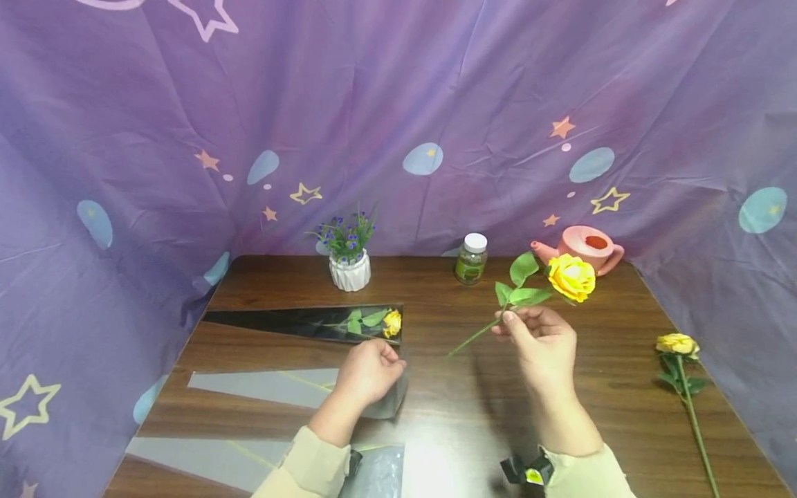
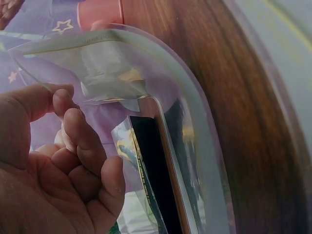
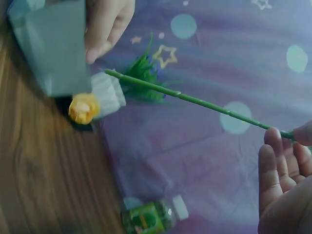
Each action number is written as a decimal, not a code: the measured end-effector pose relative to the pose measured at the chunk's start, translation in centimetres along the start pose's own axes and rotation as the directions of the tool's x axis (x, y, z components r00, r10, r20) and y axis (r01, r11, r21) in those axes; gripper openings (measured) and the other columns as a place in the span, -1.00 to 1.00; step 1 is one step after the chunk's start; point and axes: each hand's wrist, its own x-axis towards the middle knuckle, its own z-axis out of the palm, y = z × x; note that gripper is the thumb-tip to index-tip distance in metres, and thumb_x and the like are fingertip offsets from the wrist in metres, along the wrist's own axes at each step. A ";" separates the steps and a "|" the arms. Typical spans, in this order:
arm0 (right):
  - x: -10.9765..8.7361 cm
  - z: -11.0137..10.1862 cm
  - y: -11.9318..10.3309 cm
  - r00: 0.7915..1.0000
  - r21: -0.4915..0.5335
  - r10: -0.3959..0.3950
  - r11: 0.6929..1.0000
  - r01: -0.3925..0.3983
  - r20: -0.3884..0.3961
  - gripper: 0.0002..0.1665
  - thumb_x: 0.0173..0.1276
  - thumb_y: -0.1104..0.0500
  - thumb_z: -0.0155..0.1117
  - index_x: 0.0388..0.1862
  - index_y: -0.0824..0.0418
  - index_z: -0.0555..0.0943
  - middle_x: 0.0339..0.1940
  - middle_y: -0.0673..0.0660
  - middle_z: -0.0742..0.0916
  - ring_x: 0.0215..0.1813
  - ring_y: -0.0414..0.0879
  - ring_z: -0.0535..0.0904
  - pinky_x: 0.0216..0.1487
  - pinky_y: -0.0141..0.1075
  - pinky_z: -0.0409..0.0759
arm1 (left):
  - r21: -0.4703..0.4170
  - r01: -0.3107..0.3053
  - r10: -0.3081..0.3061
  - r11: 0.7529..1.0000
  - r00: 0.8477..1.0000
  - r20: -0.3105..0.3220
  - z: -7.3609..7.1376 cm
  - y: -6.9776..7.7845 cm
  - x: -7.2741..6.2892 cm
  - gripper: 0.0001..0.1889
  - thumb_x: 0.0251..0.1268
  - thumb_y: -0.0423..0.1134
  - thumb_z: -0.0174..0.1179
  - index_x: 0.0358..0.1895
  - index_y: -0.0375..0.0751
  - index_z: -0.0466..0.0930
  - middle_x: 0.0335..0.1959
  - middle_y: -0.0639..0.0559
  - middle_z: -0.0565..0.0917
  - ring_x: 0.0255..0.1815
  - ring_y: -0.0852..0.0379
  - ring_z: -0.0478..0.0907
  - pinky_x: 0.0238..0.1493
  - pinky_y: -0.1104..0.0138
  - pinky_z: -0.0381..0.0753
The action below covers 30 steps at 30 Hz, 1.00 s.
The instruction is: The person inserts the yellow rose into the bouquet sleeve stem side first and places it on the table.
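My right hand (image 1: 548, 349) pinches the green stem (image 3: 195, 100) of a yellow artificial rose (image 1: 571, 278) between thumb and fingers. The rose is raised above the table, its bloom up to the right and its bare stem end pointing down to the left. My left hand (image 1: 370, 372) pinches the wide open end of a tapered grey flower sleeve (image 1: 268, 387), lifting that end off the table. In the left wrist view, the clear film of the sleeve (image 2: 204, 107) bows away from the thumb and fingertip. The stem end is apart from the sleeve.
Behind lies a black sleeve (image 1: 268, 320) with a yellow rose (image 1: 391, 323) inside. Another grey sleeve (image 1: 199, 453) lies in front. A second loose rose (image 1: 677, 344) lies at the right. A potted plant (image 1: 350, 272), a jar (image 1: 470, 263) and a pink watering can (image 1: 573, 241) stand at the back.
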 end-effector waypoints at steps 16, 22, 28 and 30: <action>-2.5 3.1 2.2 0.995 -0.018 -0.037 0.999 0.039 0.097 -0.89 0.30 0.72 0.15 -0.33 0.64 0.56 -0.38 0.11 0.83 -0.36 -0.16 0.79 -0.27 -0.27 0.78 | -0.072 -0.035 0.034 0.997 0.999 -0.012 0.1 0.2 0.1 -0.91 0.26 -0.22 0.40 -0.28 -0.06 0.67 -0.42 0.15 0.70 -0.39 0.18 0.61 -0.17 0.14 0.64; -3.5 3.8 3.5 0.990 -0.061 -0.014 0.998 0.022 0.139 -0.94 0.29 0.69 0.22 -0.33 0.71 0.50 -0.38 0.06 0.82 -0.36 -0.18 0.78 -0.28 -0.30 0.77 | -0.101 -0.070 0.065 0.992 0.996 -0.054 0.1 0.7 0.0 -0.93 0.25 -0.24 0.37 -0.29 -0.07 0.66 -0.46 0.17 0.67 -0.42 0.19 0.57 -0.21 0.17 0.61; -4.5 4.5 4.3 0.986 -0.139 0.038 0.990 -0.015 0.162 -0.94 0.30 0.64 0.27 -0.36 0.67 0.56 -0.47 -0.02 0.79 -0.44 -0.20 0.74 -0.34 -0.37 0.73 | -0.166 -0.086 0.074 0.982 0.994 -0.081 0.0 1.4 -0.2 -0.92 0.26 -0.28 0.36 -0.26 -0.11 0.65 -0.50 0.17 0.63 -0.49 0.21 0.52 -0.29 0.21 0.57; -4.8 4.7 4.6 0.985 -0.157 0.049 0.987 -0.022 0.167 -0.94 0.30 0.62 0.28 -0.35 0.67 0.57 -0.48 -0.05 0.77 -0.44 -0.22 0.71 -0.36 -0.41 0.69 | -0.184 -0.091 0.075 0.979 0.993 -0.094 0.0 1.6 -0.2 -0.91 0.26 -0.29 0.36 -0.24 -0.13 0.64 -0.52 0.17 0.63 -0.50 0.21 0.51 -0.31 0.22 0.56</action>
